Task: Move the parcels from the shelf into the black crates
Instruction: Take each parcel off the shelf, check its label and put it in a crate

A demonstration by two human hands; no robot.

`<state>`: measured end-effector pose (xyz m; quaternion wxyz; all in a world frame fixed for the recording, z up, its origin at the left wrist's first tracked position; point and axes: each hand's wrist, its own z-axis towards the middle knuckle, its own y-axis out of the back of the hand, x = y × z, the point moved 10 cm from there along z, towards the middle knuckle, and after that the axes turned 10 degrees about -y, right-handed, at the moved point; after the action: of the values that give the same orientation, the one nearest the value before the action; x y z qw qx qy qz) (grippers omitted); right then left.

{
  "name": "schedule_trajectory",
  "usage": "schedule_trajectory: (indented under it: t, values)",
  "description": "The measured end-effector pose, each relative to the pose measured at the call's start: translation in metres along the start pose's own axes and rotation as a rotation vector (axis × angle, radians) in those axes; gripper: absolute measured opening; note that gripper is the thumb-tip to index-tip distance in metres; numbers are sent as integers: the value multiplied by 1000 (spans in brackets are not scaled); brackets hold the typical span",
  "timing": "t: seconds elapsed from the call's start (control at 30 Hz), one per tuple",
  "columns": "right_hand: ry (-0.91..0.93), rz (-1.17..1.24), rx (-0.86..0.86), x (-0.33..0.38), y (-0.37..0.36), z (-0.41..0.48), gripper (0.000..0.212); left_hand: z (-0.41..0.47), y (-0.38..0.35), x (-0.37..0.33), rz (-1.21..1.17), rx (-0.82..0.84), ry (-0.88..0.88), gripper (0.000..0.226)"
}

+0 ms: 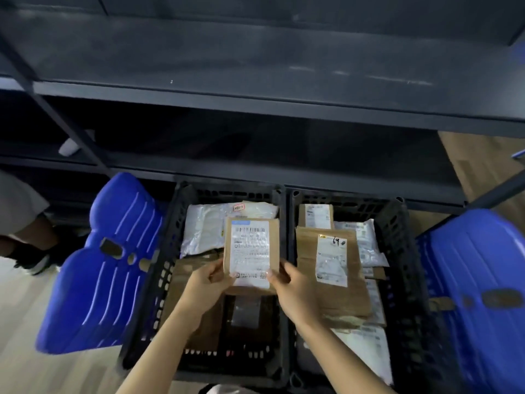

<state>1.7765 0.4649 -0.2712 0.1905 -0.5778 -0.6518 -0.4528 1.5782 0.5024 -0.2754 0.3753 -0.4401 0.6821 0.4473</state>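
Parcel, one, pinched by left hand and right hand above two black crates.

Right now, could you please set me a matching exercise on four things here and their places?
Things: 1 labelled brown parcel; 2 white mailer; 3 brown parcel marked 69; 4 blue chairs.
Places: A in the right crate; B held by left hand and right hand; C flanking both crates; D at the back of the left crate.
Pairs: 1-B, 2-D, 3-A, 4-C.
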Motion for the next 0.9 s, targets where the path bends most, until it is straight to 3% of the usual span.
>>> schedule_trajectory:
  t: [0.2,0.33,0.53,0.9]
  values:
    - [-221,-66,-58,-53,-49,11,36,17,-6,67,225,78,49,10]
    - [-291,-74,-113,-73,-64,22,34,29,-17,93,317,142,82,24]
    - [-369,-64,-164,-96,-78,43,30,45,-27,108,427,163,61,15]
    - [-503,30,-154,-138,-104,69,37,54,-37,130,484,127,18,29]
